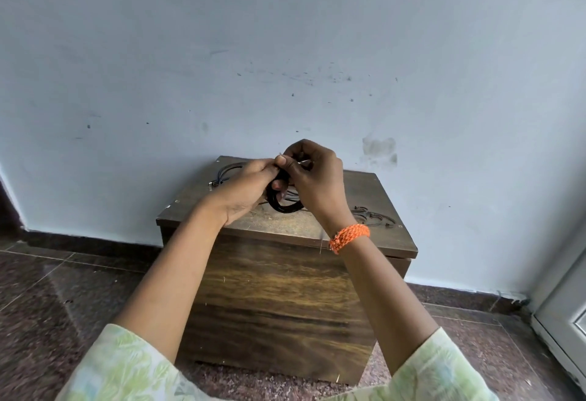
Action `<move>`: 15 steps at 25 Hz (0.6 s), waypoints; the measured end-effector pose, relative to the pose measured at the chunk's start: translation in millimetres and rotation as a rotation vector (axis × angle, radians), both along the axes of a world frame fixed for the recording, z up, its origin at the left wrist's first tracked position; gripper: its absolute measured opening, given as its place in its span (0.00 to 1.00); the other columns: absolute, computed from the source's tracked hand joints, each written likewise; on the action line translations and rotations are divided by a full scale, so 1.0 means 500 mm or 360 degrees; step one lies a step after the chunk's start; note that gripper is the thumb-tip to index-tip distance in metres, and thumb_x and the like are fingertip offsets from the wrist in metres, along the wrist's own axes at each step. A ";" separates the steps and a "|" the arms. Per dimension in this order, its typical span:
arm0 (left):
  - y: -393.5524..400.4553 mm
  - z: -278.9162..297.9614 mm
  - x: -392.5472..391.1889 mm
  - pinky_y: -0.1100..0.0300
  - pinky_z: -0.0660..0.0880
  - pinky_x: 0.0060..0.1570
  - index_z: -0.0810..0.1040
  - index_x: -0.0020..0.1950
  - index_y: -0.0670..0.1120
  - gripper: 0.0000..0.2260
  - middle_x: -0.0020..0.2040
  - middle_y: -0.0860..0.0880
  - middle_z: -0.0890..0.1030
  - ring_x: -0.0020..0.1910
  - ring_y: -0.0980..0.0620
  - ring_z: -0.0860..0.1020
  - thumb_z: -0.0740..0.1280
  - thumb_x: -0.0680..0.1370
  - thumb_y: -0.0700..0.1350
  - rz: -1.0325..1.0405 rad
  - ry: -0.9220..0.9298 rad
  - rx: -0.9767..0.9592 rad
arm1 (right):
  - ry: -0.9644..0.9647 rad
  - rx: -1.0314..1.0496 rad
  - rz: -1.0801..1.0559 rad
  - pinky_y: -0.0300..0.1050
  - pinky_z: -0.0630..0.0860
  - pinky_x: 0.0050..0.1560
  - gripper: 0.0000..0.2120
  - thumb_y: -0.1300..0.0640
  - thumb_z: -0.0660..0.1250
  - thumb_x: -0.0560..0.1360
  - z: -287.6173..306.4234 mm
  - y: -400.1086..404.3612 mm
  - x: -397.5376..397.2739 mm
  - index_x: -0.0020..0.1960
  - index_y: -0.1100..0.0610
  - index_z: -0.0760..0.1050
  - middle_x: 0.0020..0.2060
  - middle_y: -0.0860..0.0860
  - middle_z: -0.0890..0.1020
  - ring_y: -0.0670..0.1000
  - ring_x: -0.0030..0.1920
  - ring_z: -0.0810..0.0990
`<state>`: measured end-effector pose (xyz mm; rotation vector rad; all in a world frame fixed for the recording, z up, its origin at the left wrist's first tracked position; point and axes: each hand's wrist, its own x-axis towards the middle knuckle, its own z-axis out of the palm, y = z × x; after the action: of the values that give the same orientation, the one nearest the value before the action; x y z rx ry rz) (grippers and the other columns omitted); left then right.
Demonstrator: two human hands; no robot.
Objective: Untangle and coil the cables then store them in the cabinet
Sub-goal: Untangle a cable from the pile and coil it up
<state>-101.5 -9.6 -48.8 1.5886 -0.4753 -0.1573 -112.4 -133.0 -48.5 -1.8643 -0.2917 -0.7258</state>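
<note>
A black cable coil (283,206) hangs above the top of the small wooden cabinet (279,299). My left hand (250,188) grips the coil's upper part with curled fingers. My right hand (312,175) pinches the same coil from the right, thumb and fingers closed on it near its top. A second dark cable (225,173) with a metal plug lies on the cabinet top at the back left. A third loose cable (374,215) lies on the top at the right. The cabinet's front is closed.
The cabinet stands against a pale blue wall (285,51) on a dark speckled stone floor (63,289). A white door frame (564,315) sits at the far right. An orange thread band is on my right wrist.
</note>
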 end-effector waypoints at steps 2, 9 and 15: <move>-0.005 -0.010 0.011 0.50 0.73 0.55 0.75 0.56 0.40 0.12 0.39 0.47 0.74 0.42 0.52 0.75 0.53 0.83 0.42 0.0234 -0.0226 0.0303 | 0.0020 0.0100 -0.0049 0.46 0.80 0.36 0.05 0.60 0.71 0.74 -0.012 -0.001 0.011 0.40 0.59 0.78 0.31 0.53 0.83 0.51 0.33 0.83; -0.037 -0.033 0.024 0.47 0.72 0.44 0.68 0.47 0.47 0.05 0.46 0.38 0.77 0.42 0.47 0.73 0.57 0.81 0.44 0.0400 -0.0459 0.0314 | 0.0294 0.0640 -0.0065 0.40 0.71 0.29 0.12 0.55 0.74 0.72 -0.024 -0.016 0.037 0.46 0.57 0.72 0.31 0.54 0.80 0.46 0.26 0.75; -0.041 -0.042 0.006 0.70 0.65 0.28 0.64 0.52 0.42 0.03 0.35 0.54 0.70 0.32 0.59 0.69 0.56 0.80 0.35 0.0565 -0.1141 0.0802 | 0.0520 0.1102 0.0311 0.36 0.71 0.21 0.16 0.59 0.70 0.75 -0.020 -0.026 0.029 0.36 0.56 0.64 0.29 0.55 0.76 0.46 0.21 0.75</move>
<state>-98.4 -30.1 -69.8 2.1884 -0.7267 0.6301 -98.0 -145.9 -58.7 -1.2408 0.0001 -0.3151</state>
